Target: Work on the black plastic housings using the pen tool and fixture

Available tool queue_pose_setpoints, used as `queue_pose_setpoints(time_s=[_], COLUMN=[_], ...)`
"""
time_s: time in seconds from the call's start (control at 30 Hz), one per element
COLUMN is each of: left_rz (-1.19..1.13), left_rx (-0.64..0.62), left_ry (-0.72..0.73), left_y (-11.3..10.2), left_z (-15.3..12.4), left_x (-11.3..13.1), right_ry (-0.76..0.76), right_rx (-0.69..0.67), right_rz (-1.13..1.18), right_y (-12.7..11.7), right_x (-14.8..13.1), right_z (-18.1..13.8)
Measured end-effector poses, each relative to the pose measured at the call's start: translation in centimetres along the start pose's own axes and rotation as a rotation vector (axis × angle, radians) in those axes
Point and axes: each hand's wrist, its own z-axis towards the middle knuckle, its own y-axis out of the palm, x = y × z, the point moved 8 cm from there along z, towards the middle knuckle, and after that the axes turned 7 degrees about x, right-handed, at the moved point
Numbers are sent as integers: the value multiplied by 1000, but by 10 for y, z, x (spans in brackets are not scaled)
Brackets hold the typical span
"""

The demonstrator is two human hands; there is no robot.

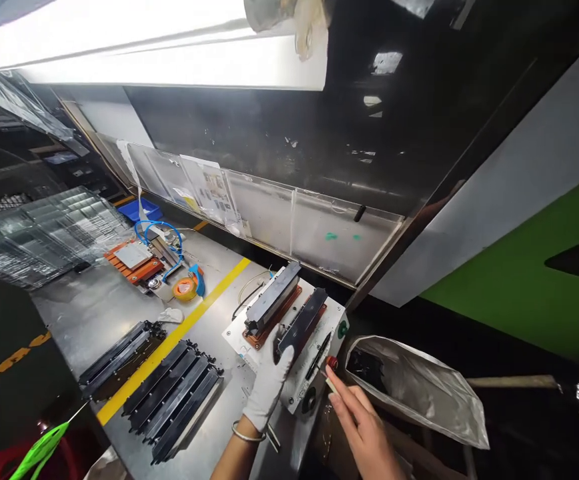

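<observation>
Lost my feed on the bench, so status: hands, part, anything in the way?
Left hand, gloved, grips black strip on white fixture box. Right hand, bare, fingertips by red button. Silver bag lies close right.

Factory assembly station. Evidence: steel bench (94,313) with yellow line (179,333); fixture box (289,373) with red button (331,363); rows of black moulded parts (169,393); stacked clear trays (44,233); sleeved work instructions (209,190); overhead tube light (159,47).

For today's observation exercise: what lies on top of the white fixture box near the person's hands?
On the white fixture box sit two long black parts, one on a copper-coloured plate, one under the gloved left hand. A red button shows by the right hand. The glove covers the near end.
</observation>
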Motion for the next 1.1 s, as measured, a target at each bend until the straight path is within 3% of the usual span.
queue_pose_setpoints(time_s=[0.2,0.33,0.73,1.1], left_rz=[-116,-96,-163,-72], left_rx=[-91,-50,-37,34], left_ry=[-96,-164,-159,-144], left_y=[21,23,29,25], left_z=[6,10,10,9], left_x=[2,7,-16,-7], right_ry=[-161,-266,-325,-371], right_rx=[123,148,153,181], right_rz=[-325,-478,-564,-669], right_y=[13,19,19,22], right_x=[-24,-33,-45,-50], right_z=[36,46,50,50])
